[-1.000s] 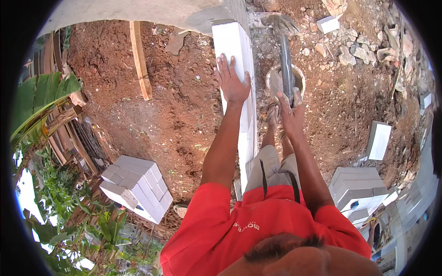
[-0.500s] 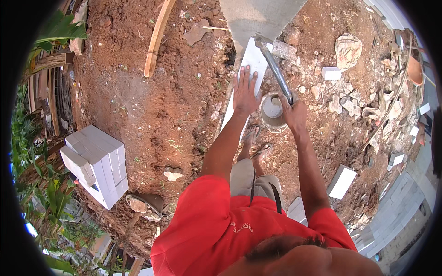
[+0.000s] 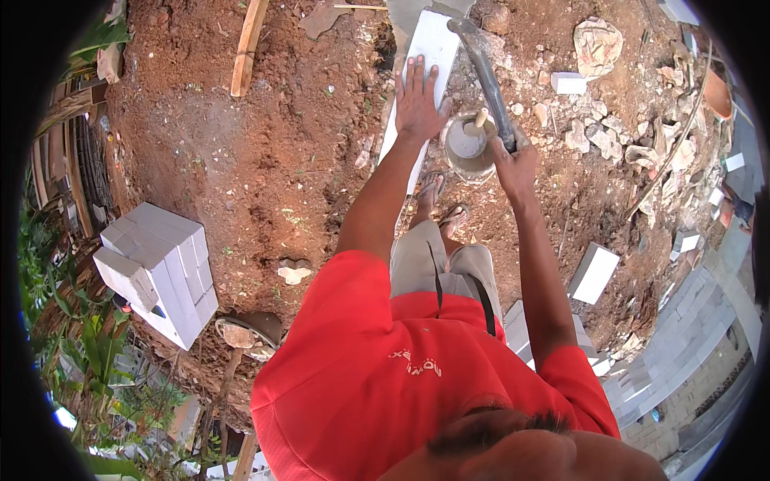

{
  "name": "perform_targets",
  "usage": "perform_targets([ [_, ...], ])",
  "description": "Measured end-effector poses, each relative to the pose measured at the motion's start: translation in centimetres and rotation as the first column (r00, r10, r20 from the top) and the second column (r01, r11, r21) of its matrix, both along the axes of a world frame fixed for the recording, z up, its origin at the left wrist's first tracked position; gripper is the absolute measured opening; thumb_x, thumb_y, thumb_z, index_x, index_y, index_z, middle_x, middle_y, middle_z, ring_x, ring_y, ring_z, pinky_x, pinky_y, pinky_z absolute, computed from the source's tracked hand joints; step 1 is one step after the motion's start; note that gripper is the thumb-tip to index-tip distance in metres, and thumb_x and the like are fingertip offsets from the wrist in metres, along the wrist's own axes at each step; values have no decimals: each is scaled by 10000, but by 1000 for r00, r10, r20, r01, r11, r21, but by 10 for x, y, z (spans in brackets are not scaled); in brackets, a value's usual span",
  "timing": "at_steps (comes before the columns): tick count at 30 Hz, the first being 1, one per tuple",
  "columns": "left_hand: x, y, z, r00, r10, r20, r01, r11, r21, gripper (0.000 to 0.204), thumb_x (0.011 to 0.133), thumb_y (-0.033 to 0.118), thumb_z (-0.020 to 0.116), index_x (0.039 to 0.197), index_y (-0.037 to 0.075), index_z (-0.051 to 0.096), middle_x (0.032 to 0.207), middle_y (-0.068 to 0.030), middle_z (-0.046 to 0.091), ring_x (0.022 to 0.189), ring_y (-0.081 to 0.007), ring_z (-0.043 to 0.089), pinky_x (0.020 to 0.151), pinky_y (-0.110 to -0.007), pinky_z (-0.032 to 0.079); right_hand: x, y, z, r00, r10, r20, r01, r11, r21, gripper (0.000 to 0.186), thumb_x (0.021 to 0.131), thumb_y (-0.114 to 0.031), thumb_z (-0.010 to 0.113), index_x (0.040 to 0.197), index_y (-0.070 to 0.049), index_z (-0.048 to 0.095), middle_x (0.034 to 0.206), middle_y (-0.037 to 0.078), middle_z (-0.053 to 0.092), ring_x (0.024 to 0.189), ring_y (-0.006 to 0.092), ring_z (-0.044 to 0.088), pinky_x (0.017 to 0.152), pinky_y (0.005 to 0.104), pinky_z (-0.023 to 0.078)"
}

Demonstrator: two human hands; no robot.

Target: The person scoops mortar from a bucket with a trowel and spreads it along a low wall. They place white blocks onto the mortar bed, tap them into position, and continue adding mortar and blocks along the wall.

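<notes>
My left hand (image 3: 420, 108) lies flat with spread fingers on a long white block row (image 3: 437, 40), which runs away from my feet. My right hand (image 3: 515, 160) is wrapped round the lower end of a hammer (image 3: 491, 84) with a long grey, pipe-like handle. The hammer's head end is over the far right edge of the white blocks; whether it touches them I cannot tell. Below the handle stands a round bucket (image 3: 468, 164) with grey material inside. A light stub, perhaps a tool's handle (image 3: 481, 118), sticks up at its rim.
A stack of white blocks (image 3: 172, 264) stands at left, beside a shovel-like tool (image 3: 241, 335). Loose white blocks (image 3: 595, 272) lie at right, with rubble (image 3: 601, 140) and a crumpled sack (image 3: 597, 48) farther off. A wooden plank (image 3: 249, 52) rests on the reddish soil.
The whole view has shifted, so the ground sits higher in the picture. The light stub at the bucket now shows. My left hand stays on the blocks, and my right keeps hold of the hammer.
</notes>
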State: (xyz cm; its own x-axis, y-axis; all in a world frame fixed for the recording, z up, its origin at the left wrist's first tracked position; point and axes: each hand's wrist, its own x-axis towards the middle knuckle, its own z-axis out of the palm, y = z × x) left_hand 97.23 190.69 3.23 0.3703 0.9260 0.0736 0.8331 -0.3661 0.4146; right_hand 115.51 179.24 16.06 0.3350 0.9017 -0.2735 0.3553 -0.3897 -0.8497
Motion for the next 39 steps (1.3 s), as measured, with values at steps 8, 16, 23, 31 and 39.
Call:
perform_targets([
  [8, -70, -77, -8, 815, 489, 311, -473, 871, -131, 410, 1038, 338, 573, 1317, 43, 632, 1374, -239, 615, 1347, -425, 527, 1178, -583, 335, -30, -52, 81, 985, -14, -174, -7, 993, -117, 360, 991, -253, 760, 1224, 19, 737, 1026, 58, 752, 863, 78, 603, 729, 276, 489],
  [16, -72, -122, -1, 665, 747, 4, -704, 629, -330, 355, 1113, 403, 413, 1200, 81, 532, 1125, -276, 681, 975, -504, 686, 827, -606, 538, -62, -99, -22, 951, 216, -222, -238, 968, -76, 331, 985, -271, 748, 1057, 52, 745, 884, 138, 753, 801, 153, 676, 720, 363, 540],
  [23, -74, -119, -11, 637, 771, -32, -732, 590, -341, 292, 1108, 360, 426, 1230, 96, 444, 1133, -274, 675, 917, -526, 687, 814, -627, 532, -73, -94, -33, 939, 338, 71, -296, 893, -340, 372, 919, -316, 782, 905, 53, 742, 704, 240, 689, 672, 342, 708, 642, 427, 541],
  [31, -66, -122, -5, 638, 770, -17, -726, 594, -348, 231, 1078, 280, 495, 1224, 119, 420, 1164, -236, 666, 981, -487, 684, 870, -604, 498, -48, -116, -90, 875, 404, 265, -245, 843, -479, 479, 915, -418, 721, 919, 60, 757, 764, 292, 710, 775, 462, 733, 704, 501, 565],
  [39, -64, -120, 1, 649, 757, -68, -728, 593, -343, 239, 1077, 286, 464, 1221, 103, 408, 1193, -233, 664, 993, -503, 681, 886, -599, 499, -44, -104, -88, 876, 419, 238, -269, 835, -480, 389, 905, -367, 717, 973, 13, 768, 881, 300, 731, 875, 457, 735, 800, 551, 564],
])
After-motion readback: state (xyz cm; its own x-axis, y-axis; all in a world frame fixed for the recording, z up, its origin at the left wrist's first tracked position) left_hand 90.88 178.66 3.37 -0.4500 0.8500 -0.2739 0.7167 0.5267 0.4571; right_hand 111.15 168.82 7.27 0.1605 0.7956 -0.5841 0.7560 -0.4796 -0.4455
